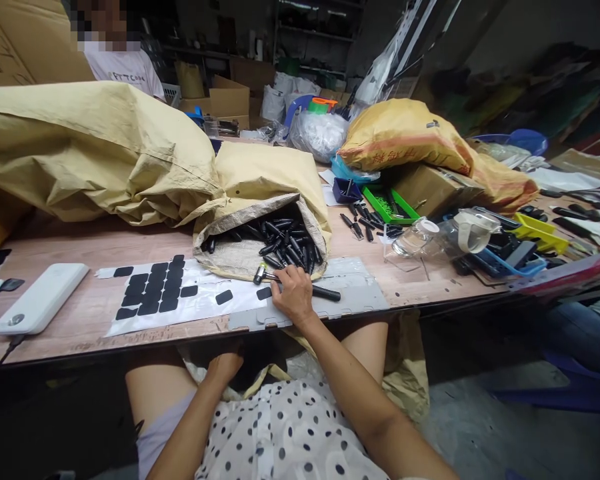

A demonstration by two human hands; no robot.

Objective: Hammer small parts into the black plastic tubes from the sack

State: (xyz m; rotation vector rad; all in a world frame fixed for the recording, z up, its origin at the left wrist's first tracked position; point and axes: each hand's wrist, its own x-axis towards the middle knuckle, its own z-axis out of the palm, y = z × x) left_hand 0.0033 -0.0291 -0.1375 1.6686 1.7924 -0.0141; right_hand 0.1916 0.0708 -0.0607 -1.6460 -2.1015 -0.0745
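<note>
Polka-dot shirt (285,433) sits below the open sack (310,180). White sheet (205,310) with black patches (160,287) spreads before the sack, leftward. At its mouth, the right hand (294,293) curls over a hammer (325,293), grip unclear; lower left, the left hand (227,367) is half-hidden, its state untellable. Slim black parts (285,240) fill the mouth.

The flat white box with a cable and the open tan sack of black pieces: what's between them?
A white sheet with small black rounded patches, most packed in rows, lies between them, as the head view shows.
</note>
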